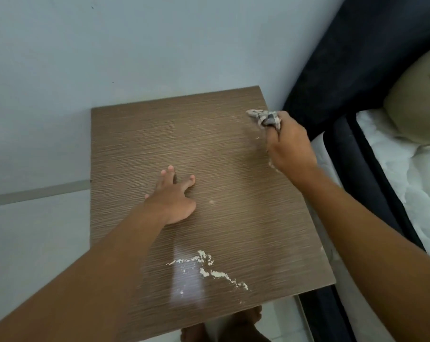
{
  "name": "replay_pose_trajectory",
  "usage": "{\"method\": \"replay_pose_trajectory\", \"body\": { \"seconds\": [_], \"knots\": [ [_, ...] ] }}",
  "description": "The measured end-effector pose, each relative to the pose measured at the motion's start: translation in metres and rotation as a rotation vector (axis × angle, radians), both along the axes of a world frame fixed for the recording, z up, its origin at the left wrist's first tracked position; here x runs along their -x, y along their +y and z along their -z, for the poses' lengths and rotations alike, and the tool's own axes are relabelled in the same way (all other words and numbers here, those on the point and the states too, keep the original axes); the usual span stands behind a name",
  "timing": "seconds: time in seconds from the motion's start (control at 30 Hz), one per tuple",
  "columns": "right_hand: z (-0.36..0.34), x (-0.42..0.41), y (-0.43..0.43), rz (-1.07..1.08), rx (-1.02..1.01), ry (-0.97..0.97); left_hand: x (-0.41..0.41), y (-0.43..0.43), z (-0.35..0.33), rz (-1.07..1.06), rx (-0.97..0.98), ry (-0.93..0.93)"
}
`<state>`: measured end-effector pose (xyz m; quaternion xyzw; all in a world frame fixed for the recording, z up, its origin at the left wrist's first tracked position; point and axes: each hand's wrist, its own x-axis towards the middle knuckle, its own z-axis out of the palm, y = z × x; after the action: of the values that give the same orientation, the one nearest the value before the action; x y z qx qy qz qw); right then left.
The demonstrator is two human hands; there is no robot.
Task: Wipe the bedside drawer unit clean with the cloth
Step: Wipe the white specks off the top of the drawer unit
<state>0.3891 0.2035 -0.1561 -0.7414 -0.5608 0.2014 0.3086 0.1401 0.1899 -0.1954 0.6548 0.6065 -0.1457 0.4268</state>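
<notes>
My right hand (289, 146) gripped the bunched cloth (264, 118) at the drawer unit (140, 134) top's far right edge; my left hand (173, 196) lay flat, fingers spread, mid-top, white powder (209, 267) near the front.

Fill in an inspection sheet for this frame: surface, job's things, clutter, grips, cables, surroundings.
Surface: brown wood-grain drawer unit top; white powdery residue near its front edge, a few specks by the right wrist.
Job's things: checked cloth, bunched near the far right corner.
Clutter: nothing seen.
Grips: left hand flat on the top, fingers spread; right hand grips the cloth.
Cables: nothing seen.
Surroundings: pale wall behind; dark bed frame and white mattress to the right.
</notes>
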Motion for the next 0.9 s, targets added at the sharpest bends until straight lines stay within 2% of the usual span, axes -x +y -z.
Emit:
{"method": "replay_pose_trajectory", "body": {
  "seconds": [0.13, 0.23, 0.33, 0.5, 0.73, 0.9],
  "knots": [
    [0.012, -0.025, 0.052, 0.055, 0.016, -0.175, -0.001, 0.002, 0.000, -0.018, 0.025, -0.010],
    [0.019, -0.029, 0.089, -0.008, -0.001, -0.291, -0.004, 0.004, 0.000, -0.057, 0.038, -0.011],
    [0.033, -0.030, 0.119, -0.164, 0.048, -0.383, -0.008, 0.007, -0.001, -0.102, 0.067, -0.018],
    [0.071, -0.046, 0.139, -0.510, 0.266, -0.388, -0.013, 0.008, -0.002, -0.159, 0.069, -0.030],
    [0.087, -0.044, 0.083, -0.499, 0.102, -0.258, -0.013, 0.004, 0.002, -0.226, 0.078, -0.076],
    [0.094, -0.016, -0.008, -0.660, 0.092, -0.236, -0.012, 0.004, 0.003, -0.251, 0.068, -0.092]
  ]
}}
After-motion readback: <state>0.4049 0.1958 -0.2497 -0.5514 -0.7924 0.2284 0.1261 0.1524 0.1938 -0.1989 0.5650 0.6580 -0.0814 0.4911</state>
